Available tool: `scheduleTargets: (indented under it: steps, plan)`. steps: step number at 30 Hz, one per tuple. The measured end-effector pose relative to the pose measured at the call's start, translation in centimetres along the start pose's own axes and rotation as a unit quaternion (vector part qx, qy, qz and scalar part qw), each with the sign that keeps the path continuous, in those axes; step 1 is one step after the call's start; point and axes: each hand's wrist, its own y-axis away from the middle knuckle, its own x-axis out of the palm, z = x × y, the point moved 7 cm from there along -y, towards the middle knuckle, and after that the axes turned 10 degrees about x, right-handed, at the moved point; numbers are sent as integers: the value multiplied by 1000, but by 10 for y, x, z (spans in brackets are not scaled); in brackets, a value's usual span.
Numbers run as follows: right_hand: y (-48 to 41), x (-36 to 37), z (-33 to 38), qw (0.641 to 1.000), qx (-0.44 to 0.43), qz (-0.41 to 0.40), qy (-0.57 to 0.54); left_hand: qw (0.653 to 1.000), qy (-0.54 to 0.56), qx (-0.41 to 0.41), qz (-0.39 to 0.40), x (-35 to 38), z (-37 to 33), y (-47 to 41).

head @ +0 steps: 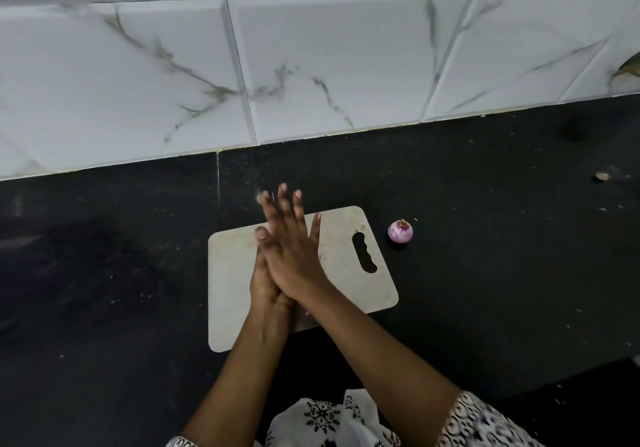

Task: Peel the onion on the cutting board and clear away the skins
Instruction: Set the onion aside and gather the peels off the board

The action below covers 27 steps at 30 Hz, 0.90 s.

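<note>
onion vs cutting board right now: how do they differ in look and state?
The onion is small, round and purple-white; the cutting board is broad, flat and pale grey with a handle slot. The onion sits bare and untouched; the cutting board lies under the left hand and right hand, pressed palm to palm above it. Both rest on the black countertop.

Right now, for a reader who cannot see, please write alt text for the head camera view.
Two bare hands, the right hand over the left hand, press palm to palm above a pale cutting board on a black counter. A peeled purple onion sits on the counter right of the board, below a white marble-tiled wall.
</note>
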Motion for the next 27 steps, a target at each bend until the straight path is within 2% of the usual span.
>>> scheduleTargets:
  steps: [1,2,3,4,6,8,11,13,16,20,22,25,27]
  plan:
    - [2,-11,-5,995,-3,0,-102,999,39,-8,13,0,-4,-8]
    - [4,-25,-18,983,9,-13,-185,998,64,6,-18,-4,-12,-13]
    - [11,-41,-35,972,29,-35,-230,995,82,18,-49,-7,-21,-16]
    - [20,-52,-57,971,67,-50,-222,993,91,29,-70,-10,-30,-18]
    - [40,-68,-96,989,116,-37,-86,990,103,48,-88,-14,-45,-16]
    - [67,-58,-110,994,64,57,64,990,101,49,-86,-22,-52,-17]
    - [115,-18,-103,948,-96,241,184,989,107,50,-88,-31,-55,-16]
    - [123,-2,-107,920,-137,284,233,990,88,51,-93,-35,-54,-15]
    - [99,8,-105,911,-164,269,266,991,77,43,-95,-36,-50,-12]
    - [54,17,-95,922,-160,236,263,993,66,34,-90,-37,-47,-11]
    - [34,13,-84,949,-154,208,179,994,61,33,-90,-39,-46,-11]
    - [-1,-19,-81,994,-80,71,-12,993,64,33,-91,-39,-47,-10]
    - [-25,-25,-87,998,-37,43,0,993,66,33,-92,-39,-47,-9]
